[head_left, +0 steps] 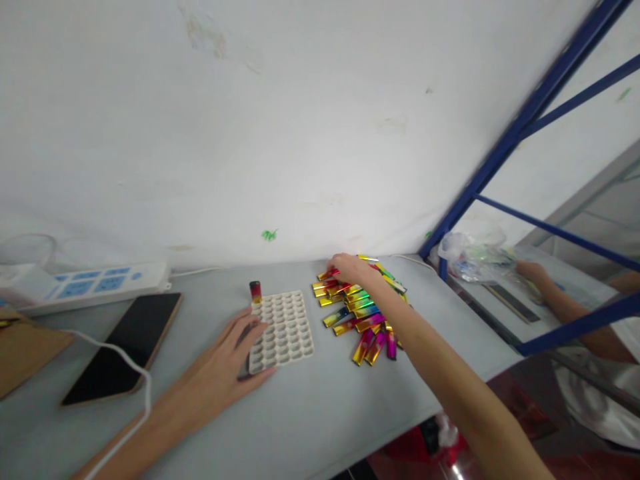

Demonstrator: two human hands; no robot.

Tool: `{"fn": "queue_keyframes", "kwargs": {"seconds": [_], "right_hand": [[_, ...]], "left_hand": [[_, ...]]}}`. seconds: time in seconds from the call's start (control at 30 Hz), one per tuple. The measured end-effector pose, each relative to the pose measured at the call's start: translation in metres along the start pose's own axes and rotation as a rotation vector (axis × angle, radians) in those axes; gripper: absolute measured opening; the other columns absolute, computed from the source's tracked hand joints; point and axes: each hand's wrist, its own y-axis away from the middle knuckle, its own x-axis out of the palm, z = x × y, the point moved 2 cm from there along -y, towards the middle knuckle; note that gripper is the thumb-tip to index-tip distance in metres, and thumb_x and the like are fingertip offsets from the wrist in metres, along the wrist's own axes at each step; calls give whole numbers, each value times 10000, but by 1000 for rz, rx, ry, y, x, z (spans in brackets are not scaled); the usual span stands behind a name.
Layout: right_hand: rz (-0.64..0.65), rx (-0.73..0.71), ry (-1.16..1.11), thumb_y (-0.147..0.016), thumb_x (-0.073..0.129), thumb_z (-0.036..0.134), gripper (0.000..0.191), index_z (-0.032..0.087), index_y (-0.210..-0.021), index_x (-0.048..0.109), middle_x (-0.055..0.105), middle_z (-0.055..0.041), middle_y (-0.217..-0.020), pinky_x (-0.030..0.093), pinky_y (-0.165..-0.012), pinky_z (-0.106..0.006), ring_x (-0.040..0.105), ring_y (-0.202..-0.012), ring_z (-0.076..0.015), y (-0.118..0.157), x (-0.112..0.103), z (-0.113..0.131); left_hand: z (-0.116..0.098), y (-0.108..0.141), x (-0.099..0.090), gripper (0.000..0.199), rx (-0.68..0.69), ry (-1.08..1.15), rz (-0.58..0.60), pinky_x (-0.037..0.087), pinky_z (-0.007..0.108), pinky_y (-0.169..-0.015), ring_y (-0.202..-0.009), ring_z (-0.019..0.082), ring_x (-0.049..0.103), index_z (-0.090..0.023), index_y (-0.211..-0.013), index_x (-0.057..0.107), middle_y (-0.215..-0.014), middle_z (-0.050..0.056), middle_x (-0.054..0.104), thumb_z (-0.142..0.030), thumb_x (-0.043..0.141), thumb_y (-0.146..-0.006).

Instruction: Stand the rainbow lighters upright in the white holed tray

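A pale tray (pixel 283 330) with rows of small cells lies on the grey table. My left hand (pixel 235 357) grips its left side, some fingers over the cells and another digit along the near edge. One red-and-gold lighter (pixel 255 291) with a dark top stands upright at the tray's far left corner. To the right, a heap of shiny lighters (pixel 360 307) in gold, red, green and magenta lies loose. My right hand (pixel 350 269) reaches into the far left part of that heap, its fingers closed around a lighter that is mostly hidden.
A black phone (pixel 125 347), a white power strip (pixel 105 283), a white cable (pixel 135 363) and brown cardboard (pixel 30 350) lie at the left. A blue metal frame (pixel 480 173) rises at the right; beyond it are another person's arm (pixel 565 307) and plastic bags (pixel 475 257).
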Motion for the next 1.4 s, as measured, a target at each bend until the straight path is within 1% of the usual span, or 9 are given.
{"fn": "queue_keyframes", "kwargs": {"seconds": [0.23, 0.37, 0.53, 0.83, 0.93, 1.07, 1.23, 1.3, 1.4], "right_hand": [[-33, 32, -60, -929, 772, 190, 75, 167, -997, 795, 805, -127, -1012, 517, -920, -329, 739, -985, -255, 4, -4, 5], [-176, 21, -162, -1044, 637, 275, 167, 160, -1119, 733, 784, -124, -1113, 515, -950, -342, 710, -1033, -229, 10, -3, 18], [-557, -52, -909, -1009, 654, 452, 303, 189, -1151, 704, 755, -98, -1170, 574, -863, -338, 701, -976, -200, 22, 3, 57], [-486, 88, -1871, -756, 844, 643, 480, 247, -963, 669, 771, -86, -1143, 602, -932, -394, 720, -1117, -260, 22, 21, 132], [-358, 65, -1921, -765, 823, 694, 532, 257, -978, 608, 759, -87, -1073, 616, -845, -398, 737, -1010, -264, 25, 25, 140], [-267, 33, -1900, -805, 770, 728, 551, 287, -1063, 561, 574, 36, -780, 579, -658, -320, 647, -708, -177, 30, 25, 144], [-222, 80, -1885, -825, 745, 739, 559, 303, -1130, 575, 368, 98, -695, 245, -404, -199, 296, -480, -88, 31, 25, 150], [-218, 139, -1820, -833, 707, 775, 549, 275, -1032, 597, 287, 115, -627, 164, -400, -209, 207, -457, -85, 30, 28, 152], [-243, 217, -1685, -841, 635, 824, 593, 251, -741, 517, 256, 112, -536, 175, -413, -243, 207, -447, -89, 29, 35, 154]], "left_hand": [[-1, -3, -3, 586, -13, 18, 46, 550, 512, -1168, -1387, 339, 581, -240, -1424, 617, -1387, 123, 682, -605, 680, -969], [-2, -2, -3, 601, -65, 37, 84, 549, 521, -1150, -1332, 329, 604, -234, -1436, 618, -1395, 129, 669, -612, 675, -973], [-5, -2, -4, 595, -70, 32, 107, 548, 519, -1133, -1308, 323, 613, -228, -1443, 588, -1401, 133, 652, -600, 668, -985], [-5, -1, -5, 599, -84, 31, 100, 552, 509, -1129, -1311, 328, 619, -259, -1452, 590, -1401, 120, 659, -594, 690, -967], [-5, -2, -6, 593, -88, 36, 101, 556, 496, -1125, -1307, 324, 621, -273, -1454, 597, -1402, 111, 666, -588, 694, -961], [-7, -2, -7, 610, -85, 37, 102, 556, 498, -1124, -1321, 331, 616, -271, -1472, 592, -1412, 115, 663, -593, 689, -963], [-6, 0, -5, 614, -90, 23, 99, 556, 507, -1122, -1318, 333, 621, -269, -1476, 582, -1421, 118, 659, -603, 681, -970], [-6, 0, -4, 615, -89, 27, 101, 560, 505, -1117, -1315, 334, 624, -268, -1473, 585, -1419, 117, 661, -600, 689, -965], [-6, 0, -5, 604, -94, 45, 100, 558, 512, -1121, -1318, 335, 623, -267, -1472, 589, -1420, 118, 661, -593, 679, -971]]}}
